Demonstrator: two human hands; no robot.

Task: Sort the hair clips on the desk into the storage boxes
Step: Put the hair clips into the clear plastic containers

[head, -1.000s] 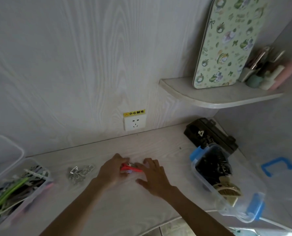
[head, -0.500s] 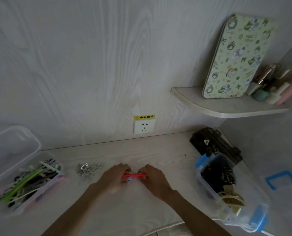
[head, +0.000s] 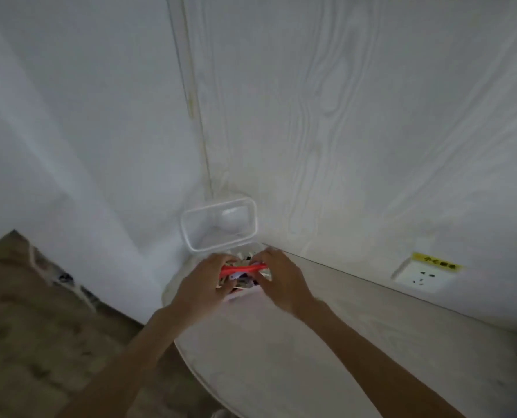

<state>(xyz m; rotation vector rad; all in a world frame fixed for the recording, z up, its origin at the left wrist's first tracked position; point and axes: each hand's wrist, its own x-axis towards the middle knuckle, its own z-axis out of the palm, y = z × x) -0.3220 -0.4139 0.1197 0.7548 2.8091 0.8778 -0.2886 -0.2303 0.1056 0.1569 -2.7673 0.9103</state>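
Left hand [head: 201, 286] and right hand [head: 282, 283] each pinch one end of a red clip [head: 242, 269], fingers curled round its tips, holding it level between them. Clip is long, thin, bright red, slightly bowed, blurred so no detail of teeth or hinge. It sits just above the open box [head: 242, 292] at the desk's left end, over the contents, not clearly touching them. Box is clear plastic with a pinkish lower edge, mostly hidden by both hands; inside shows a jumble of clips [head: 245, 280], dark and pale pieces, too blurred to count or tell apart. Its clear lid [head: 219, 224] stands tipped up behind the box against the wall corner, nothing in it. Both forearms come in from the bottom of the view, left from lower left, right from lower right, converging on the box; backs of hands face the camera, knuckles up, left thumb hidden, right fingers bent down over the clip end. Desk [head: 296, 357] is pale wood grain with a rounded front-left edge. Socket [head: 423, 274] with a yellow label sits on the wall to the right, well apart from the hands. Floor [head: 40, 327] is brown, at left.
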